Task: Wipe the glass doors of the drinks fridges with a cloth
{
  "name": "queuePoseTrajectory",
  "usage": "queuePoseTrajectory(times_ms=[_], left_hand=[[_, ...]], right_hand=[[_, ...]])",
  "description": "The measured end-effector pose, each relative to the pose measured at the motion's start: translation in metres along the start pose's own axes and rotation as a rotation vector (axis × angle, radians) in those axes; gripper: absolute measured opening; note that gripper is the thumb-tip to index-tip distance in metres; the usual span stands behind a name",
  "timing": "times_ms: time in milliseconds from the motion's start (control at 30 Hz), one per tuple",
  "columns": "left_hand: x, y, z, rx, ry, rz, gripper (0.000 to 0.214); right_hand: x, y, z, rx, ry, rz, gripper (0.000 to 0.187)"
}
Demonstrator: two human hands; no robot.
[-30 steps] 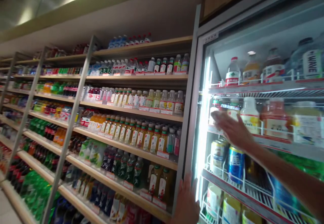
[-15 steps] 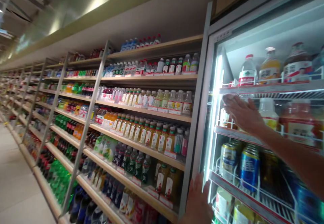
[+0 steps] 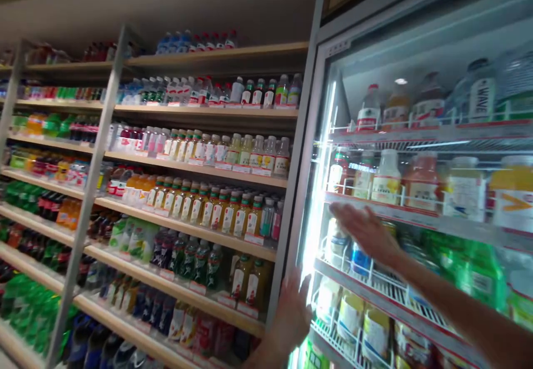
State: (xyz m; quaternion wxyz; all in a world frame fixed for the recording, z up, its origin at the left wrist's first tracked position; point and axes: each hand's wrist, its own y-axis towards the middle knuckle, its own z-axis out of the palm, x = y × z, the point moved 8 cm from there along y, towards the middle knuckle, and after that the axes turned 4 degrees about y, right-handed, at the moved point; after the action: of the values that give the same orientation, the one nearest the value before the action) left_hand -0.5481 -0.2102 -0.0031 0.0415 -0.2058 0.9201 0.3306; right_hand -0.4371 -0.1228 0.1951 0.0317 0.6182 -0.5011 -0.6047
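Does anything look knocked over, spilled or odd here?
Nothing stands out. The nearer bottles on the shelves stand upright in rows, and no spill or breakage shows; the far ones are too blurred to judge. The left hand and the right hand, by the fridge, appear to hold nothing.

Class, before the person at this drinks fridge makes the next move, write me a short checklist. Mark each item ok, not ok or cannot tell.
1. Right hand free: ok, fingers spread, nothing seen in it.
2. Left hand free: ok, open beside the fridge edge, nothing seen in it.
3. Either hand touching the fridge: cannot tell, one view does not settle contact.
4. Red-capped bottle upright: ok, it stands on the fridge's top visible shelf.
5. Blue can in full view: not ok, the right hand hides part of it.
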Motion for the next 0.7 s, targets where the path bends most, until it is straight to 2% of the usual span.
queuePoseTrajectory(times_ms=[67,100,133,167,200,333,367,400,433,467,600,633,667,700], left_hand=[[-0.009,0.003,0.003,0.007,0.003,0.013,0.068],[-0.015,0.005,0.006,0.005,0.001,0.03,0.068],[-0.021,0.006,0.009,-0.001,-0.005,0.045,0.067],[-0.027,0.006,0.012,-0.008,-0.014,0.062,0.066],[-0.033,0.006,0.015,-0.013,-0.023,0.079,0.066],[-0.055,0.009,0.026,-0.003,-0.027,0.15,0.068],[-0.06,0.011,0.026,-0.014,-0.023,0.172,0.069],[-0.065,0.013,0.025,-0.035,-0.02,0.193,0.07],[-0.069,0.017,0.023,-0.063,-0.019,0.214,0.071],[-0.075,0.022,0.021,-0.095,-0.022,0.236,0.071],[-0.101,0.041,0.01,-0.225,-0.048,0.31,0.068],[-0.11,0.045,0.009,-0.254,-0.057,0.325,0.067],[-0.118,0.047,0.008,-0.276,-0.066,0.338,0.068],[-0.127,0.047,0.009,-0.29,-0.075,0.354,0.069]], right_hand=[[-0.065,0.017,-0.026,0.002,-0.073,0.227,0.046],[-0.08,0.019,-0.033,0.015,-0.092,0.269,0.043],[-0.083,0.014,-0.036,0.033,-0.104,0.285,0.042],[-0.073,0.004,-0.035,0.06,-0.107,0.267,0.043],[-0.052,-0.013,-0.031,0.094,-0.103,0.228,0.046],[0.063,-0.107,-0.01,0.232,-0.031,-0.067,0.055],[0.08,-0.126,-0.01,0.261,-0.008,-0.149,0.057],[0.083,-0.138,-0.013,0.285,0.008,-0.2,0.059],[0.072,-0.143,-0.02,0.296,0.008,-0.209,0.06],[0.048,-0.141,-0.03,0.295,-0.013,-0.17,0.06],[-0.091,-0.109,-0.096,0.135,-0.218,0.259,0.056],[-0.11,-0.108,-0.108,0.099,-0.252,0.339,0.055],[-0.116,-0.112,-0.115,0.085,-0.265,0.387,0.055],[-0.109,-0.12,-0.116,0.092,-0.259,0.394,0.055]])
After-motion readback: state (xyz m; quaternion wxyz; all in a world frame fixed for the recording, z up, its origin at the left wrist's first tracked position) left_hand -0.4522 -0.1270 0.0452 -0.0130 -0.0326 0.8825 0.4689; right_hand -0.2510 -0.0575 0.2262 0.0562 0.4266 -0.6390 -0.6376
